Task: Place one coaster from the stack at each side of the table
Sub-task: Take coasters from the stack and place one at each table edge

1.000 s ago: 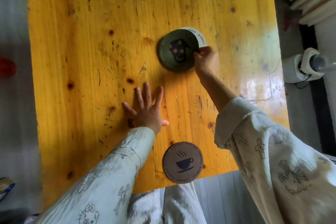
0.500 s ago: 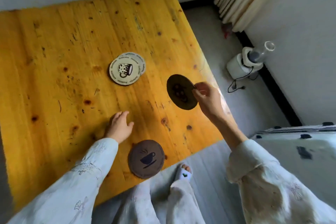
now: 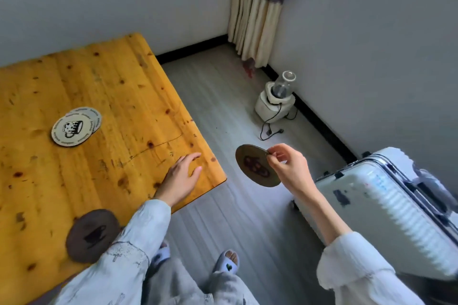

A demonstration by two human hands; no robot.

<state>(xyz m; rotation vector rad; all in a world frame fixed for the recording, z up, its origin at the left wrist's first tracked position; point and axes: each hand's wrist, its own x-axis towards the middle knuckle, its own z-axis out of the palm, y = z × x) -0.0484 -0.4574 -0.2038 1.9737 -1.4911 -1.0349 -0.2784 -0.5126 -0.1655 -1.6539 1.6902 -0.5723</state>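
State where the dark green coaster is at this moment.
In the head view, the dark green coaster is pinched in the right hand, held in the air over the floor just past the table corner, right of the left hand.

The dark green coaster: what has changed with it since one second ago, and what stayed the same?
The right hand lifted the dark green coaster off the stack and carried it right, past the table edge. The left hand slid toward that edge. The brown coaster stayed put.

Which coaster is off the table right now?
The dark green coaster, pinched at its edge by the right hand over the floor. The brown cup coaster and the pale stack lie on the table.
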